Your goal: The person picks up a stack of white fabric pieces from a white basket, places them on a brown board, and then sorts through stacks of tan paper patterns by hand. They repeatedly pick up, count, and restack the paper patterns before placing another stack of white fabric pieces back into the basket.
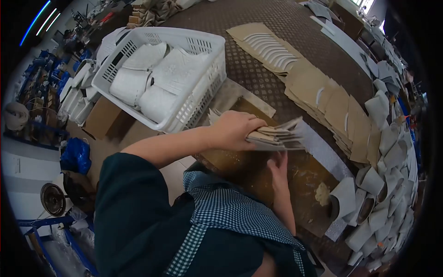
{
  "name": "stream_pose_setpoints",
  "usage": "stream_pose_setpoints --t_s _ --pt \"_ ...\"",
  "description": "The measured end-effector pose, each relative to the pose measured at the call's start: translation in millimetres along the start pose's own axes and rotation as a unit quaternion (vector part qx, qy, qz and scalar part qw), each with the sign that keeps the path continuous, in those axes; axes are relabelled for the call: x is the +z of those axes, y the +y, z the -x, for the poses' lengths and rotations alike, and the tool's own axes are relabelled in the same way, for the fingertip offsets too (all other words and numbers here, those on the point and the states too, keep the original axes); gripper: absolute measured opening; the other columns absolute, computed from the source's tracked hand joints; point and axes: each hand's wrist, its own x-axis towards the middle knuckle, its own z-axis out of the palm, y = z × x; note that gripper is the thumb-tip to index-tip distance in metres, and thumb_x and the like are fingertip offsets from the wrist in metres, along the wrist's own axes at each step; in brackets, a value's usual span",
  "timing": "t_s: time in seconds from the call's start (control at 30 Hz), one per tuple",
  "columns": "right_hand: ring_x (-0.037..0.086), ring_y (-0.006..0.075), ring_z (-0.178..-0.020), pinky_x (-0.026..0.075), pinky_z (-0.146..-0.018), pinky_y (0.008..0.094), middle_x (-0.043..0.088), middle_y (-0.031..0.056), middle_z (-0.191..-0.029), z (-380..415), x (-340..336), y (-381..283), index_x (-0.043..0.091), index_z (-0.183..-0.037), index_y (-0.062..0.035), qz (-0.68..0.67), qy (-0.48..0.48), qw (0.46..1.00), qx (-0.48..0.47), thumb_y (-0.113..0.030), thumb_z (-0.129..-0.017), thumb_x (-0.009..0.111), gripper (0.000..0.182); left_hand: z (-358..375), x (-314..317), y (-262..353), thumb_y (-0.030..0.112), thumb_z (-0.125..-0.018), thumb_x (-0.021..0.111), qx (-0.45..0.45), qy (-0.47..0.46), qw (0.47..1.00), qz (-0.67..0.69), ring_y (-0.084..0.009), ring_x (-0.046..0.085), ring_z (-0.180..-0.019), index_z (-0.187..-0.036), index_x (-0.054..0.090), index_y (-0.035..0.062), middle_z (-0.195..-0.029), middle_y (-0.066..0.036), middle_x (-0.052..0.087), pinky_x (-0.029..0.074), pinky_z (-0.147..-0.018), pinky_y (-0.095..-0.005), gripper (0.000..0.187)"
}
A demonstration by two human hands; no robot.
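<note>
My left hand (236, 129) is closed over a stack of thin beige and grey flat pieces (277, 135), its thumb and fingers lying across the top. The layers fan apart slightly at the right end. My right hand (278, 167) is just below the stack's near edge, fingers stretched upward and apart, the fingertips partly hidden at the stack's underside. Beneath both hands is a worn brown work board (304, 180). A silvery strip (323, 150) lies along its right side.
A white plastic basket (214, 41) holding white padded pieces stands at the left. Overlapping brown cardboard-like pieces (318, 87) run along the patterned tabletop (203, 18). Many curved grey pieces (383, 207) are heaped at the right. A cardboard box (104, 117) sits beneath the basket.
</note>
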Motion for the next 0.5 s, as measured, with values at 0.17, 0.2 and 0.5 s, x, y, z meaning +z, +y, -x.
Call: stream_pose_setpoints --t_s 0.17,0.2,0.5 --pt "0.044 0.0284 -0.126 0.041 -0.101 0.0388 0.046 0.0193 -0.135 -12.2 -15.2 -22.1 0.031 -0.143 -0.0001 -0.024 -0.046 0.999 0.015 -0.024 -0.083 0.071 0.076 25.9 -103.2 12.3 0.03 -0.07 0.076 0.152 -0.012 0.983 0.099 -0.0259 0.067 -0.084 -0.118 0.058 0.0048 -0.095 -0.01 0.067 0.054 -0.069 -0.0335 0.058" --pt "0.045 0.0282 -0.125 0.041 -0.101 0.0389 0.046 0.0189 -0.135 -11.5 -11.3 -33.3 0.031 -0.142 0.0002 -0.039 -0.054 0.998 -0.004 -0.025 -0.082 0.072 0.076 33.2 -122.1 4.8 0.03 -0.07 0.076 0.16 0.008 0.979 0.129 -0.0256 0.068 -0.083 -0.116 0.059 0.0042 -0.094 -0.011 0.067 0.054 -0.069 -0.0334 0.056" --pt "0.051 0.0266 -0.122 0.041 -0.102 0.0396 0.051 0.0151 -0.131 -56.4 197.4 -138.0 0.037 -0.137 0.003 -0.122 -0.152 0.957 -0.215 -0.029 -0.076 0.08 0.081 121.7 -282.1 -128.3 0.045 -0.07 0.079 -0.009 0.152 0.969 0.194 -0.0277 0.07 -0.074 -0.111 0.062 -0.0025 -0.09 -0.017 0.069 0.059 -0.068 -0.0378 0.065"
